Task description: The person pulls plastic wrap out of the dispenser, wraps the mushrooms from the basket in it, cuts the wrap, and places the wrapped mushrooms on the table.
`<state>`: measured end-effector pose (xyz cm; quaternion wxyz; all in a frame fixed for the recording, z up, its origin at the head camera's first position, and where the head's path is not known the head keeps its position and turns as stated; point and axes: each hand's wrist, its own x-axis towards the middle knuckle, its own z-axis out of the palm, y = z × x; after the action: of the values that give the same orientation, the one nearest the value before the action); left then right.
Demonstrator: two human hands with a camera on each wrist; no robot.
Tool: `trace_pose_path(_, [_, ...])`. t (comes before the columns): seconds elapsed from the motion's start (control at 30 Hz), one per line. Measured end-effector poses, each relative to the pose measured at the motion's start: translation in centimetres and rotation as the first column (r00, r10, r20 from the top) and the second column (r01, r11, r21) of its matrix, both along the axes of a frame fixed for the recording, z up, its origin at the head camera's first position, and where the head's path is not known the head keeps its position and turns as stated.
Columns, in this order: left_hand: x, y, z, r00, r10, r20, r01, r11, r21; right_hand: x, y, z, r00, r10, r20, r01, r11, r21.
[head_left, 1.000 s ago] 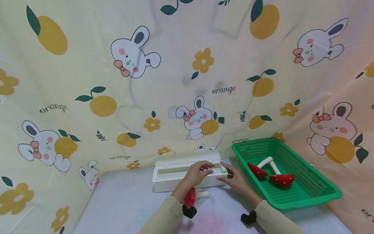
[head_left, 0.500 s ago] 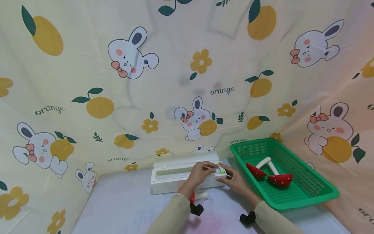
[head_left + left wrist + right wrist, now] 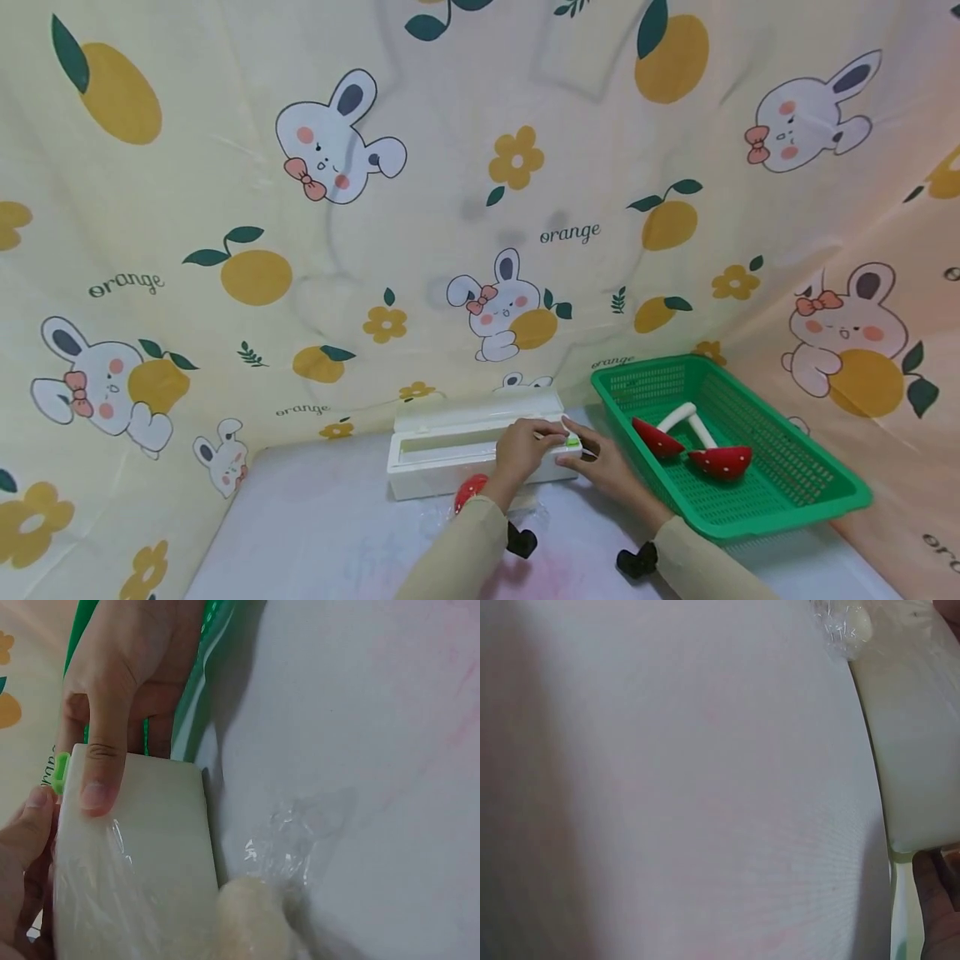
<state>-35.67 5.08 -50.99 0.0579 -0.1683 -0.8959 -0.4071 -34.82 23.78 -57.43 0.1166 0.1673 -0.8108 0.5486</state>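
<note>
A long white cling film dispenser point(image 3: 420, 483) stands on the table with its lid raised at the back. My left hand point(image 3: 519, 454) is at its right end, thumb and fingertips pinching the small green slide cutter point(image 3: 60, 774) on the top edge. My right hand point(image 3: 607, 467) grips the same end of the box, its thumb point(image 3: 103, 776) pressed on the front face. Clear film point(image 3: 112, 877) hangs down that face. In front of the box lies a red toy mushroom with white dots point(image 3: 470, 492), wrapped in film; my left forearm partly hides it.
To the right stands a green plastic basket point(image 3: 787, 523) holding red-capped mushroom pieces point(image 3: 720, 462) with white stems. A cloth printed with rabbits and oranges point(image 3: 420, 250) hangs behind and beside the white table point(image 3: 300, 517).
My left hand has moved right along the dispenser to the green cutter at its end, uncovering more of the mushroom's cap. My right hand keeps its hold on the box end.
</note>
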Motion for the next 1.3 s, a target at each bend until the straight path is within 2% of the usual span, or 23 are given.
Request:
trace_pose_path(0.13, [-0.27,0.27,-0.27,0.999,0.036,0.02,-0.036,0.999,-0.025,-0.04,0.11,0.0,1.0,-0.001,0.012,0.001,1.0,0.017])
trace_pose_path(0.3, [-0.33,0.45,-0.28,0.999,0.04,0.032,-0.039,0.998,-0.042,-0.12,0.25,-0.16,1.0,0.008,0.009,-0.008,1.0,0.011])
trace_pose_path(0.53, [-0.51,0.46,-0.56,0.998,0.065,-0.024,-0.067,0.995,-0.079,-0.29,-0.11,-0.23,1.0,0.018,-0.022,-0.017,0.999,0.027])
trace_pose_path(0.77, [-0.13,0.69,-0.49,0.997,0.061,-0.041,-0.064,0.995,-0.07,0.04,0.02,0.12,0.994,0.085,-0.074,-0.084,0.996,0.008])
trace_pose_path(0.97, [0.28,0.77,-0.14,0.997,0.068,-0.043,-0.072,0.993,-0.092,-0.18,0.29,0.04,0.997,0.072,-0.04,-0.071,0.997,0.013])
trace_pose_path(1.3, [0.31,0.58,-0.76,0.979,0.022,-0.202,-0.055,0.985,-0.161,0.02,0.3,0.24,0.999,0.037,-0.017,-0.036,0.998,0.051])
